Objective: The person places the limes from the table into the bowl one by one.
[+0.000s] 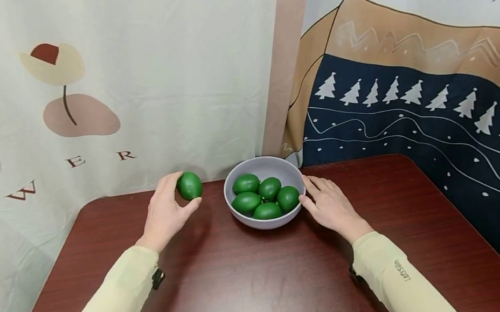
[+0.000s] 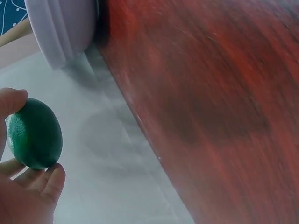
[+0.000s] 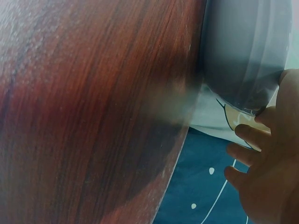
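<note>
A glossy green lime (image 1: 189,186) is pinched between the thumb and fingers of my left hand (image 1: 164,213), held above the table to the left of the bowl. In the left wrist view the same lime (image 2: 35,134) shows whole, thumb on one side and fingertips at its end. A lavender-grey bowl (image 1: 270,223) stands upright with several limes (image 1: 267,211) inside. My right hand (image 1: 331,203) rests against the bowl's right side, thumb and fingers extended. In the right wrist view, the fingertips (image 3: 268,116) touch the bowl's outer wall (image 3: 247,51).
The dark red-brown wooden table (image 1: 252,292) has its back edge just behind the bowl. A pale printed curtain (image 1: 179,80) hangs behind it, and a navy and tan cloth with white trees (image 1: 424,139) hangs at the right.
</note>
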A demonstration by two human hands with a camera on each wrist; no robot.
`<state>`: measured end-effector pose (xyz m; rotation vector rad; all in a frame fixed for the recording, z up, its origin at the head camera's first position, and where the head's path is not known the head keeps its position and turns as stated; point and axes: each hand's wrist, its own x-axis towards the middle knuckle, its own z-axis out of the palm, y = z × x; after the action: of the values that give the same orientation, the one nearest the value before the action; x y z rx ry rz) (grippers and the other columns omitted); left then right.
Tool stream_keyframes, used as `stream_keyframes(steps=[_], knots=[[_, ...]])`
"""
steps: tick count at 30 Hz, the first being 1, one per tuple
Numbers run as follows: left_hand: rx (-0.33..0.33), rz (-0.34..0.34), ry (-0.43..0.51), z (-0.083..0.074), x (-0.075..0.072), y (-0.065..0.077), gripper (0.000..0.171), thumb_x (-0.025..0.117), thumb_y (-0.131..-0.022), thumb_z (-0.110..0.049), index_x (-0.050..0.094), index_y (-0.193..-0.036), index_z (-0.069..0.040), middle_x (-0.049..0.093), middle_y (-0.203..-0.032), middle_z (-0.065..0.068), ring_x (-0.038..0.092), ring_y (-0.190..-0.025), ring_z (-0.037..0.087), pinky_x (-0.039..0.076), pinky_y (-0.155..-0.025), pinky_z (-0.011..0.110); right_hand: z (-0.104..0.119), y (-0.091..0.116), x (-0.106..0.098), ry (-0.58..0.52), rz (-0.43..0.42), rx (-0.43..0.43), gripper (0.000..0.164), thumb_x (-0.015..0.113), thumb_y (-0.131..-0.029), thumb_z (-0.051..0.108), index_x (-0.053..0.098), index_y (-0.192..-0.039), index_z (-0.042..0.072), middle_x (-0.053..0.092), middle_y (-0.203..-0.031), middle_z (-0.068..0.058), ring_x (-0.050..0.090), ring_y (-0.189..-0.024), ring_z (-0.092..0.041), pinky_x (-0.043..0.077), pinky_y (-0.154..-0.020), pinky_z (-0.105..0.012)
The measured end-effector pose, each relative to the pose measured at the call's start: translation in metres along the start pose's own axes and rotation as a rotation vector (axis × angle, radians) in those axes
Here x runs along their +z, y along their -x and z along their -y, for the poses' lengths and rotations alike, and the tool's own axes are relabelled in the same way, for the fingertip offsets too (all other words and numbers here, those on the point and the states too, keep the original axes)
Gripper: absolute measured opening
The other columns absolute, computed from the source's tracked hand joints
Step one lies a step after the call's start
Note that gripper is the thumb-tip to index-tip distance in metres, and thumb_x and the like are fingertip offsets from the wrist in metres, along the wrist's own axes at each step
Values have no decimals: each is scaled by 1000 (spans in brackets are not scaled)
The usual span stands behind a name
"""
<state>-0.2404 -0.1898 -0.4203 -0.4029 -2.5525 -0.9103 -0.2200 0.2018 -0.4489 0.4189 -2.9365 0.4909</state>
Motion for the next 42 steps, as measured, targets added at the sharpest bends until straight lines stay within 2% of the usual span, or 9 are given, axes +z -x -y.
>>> stream_keyframes(steps=[12, 30, 42], knots=[[29, -19, 30, -13, 10, -9, 67, 86, -83, -21, 55, -140, -5, 55, -138, 16, 57, -120, 34, 48, -97, 56, 0, 0, 0, -6, -8, -5, 62, 49, -107, 37, 39, -158, 3, 44, -157, -22, 40, -145, -43, 25, -123, -56], [32, 15, 85, -42, 31, -25, 67, 85, -85, -24, 54, -142, -7, 54, -141, 13, 56, -121, 31, 48, -99, 50, 1, 1, -1, -4, -1, 1, 62, 49, -108, 37, 37, -159, 4, 43, -157, -21, 39, -145, -42, 25, -123, -56], [8, 76, 114, -57, 47, -35, 66, 82, -88, -28, 53, -144, -11, 52, -144, 11, 58, -115, 28, 50, -97, 46, -1, -1, 1, 11, -3, -5, 63, 49, -107, 38, 38, -159, 4, 44, -157, -21, 39, -145, -43, 25, -123, -55]])
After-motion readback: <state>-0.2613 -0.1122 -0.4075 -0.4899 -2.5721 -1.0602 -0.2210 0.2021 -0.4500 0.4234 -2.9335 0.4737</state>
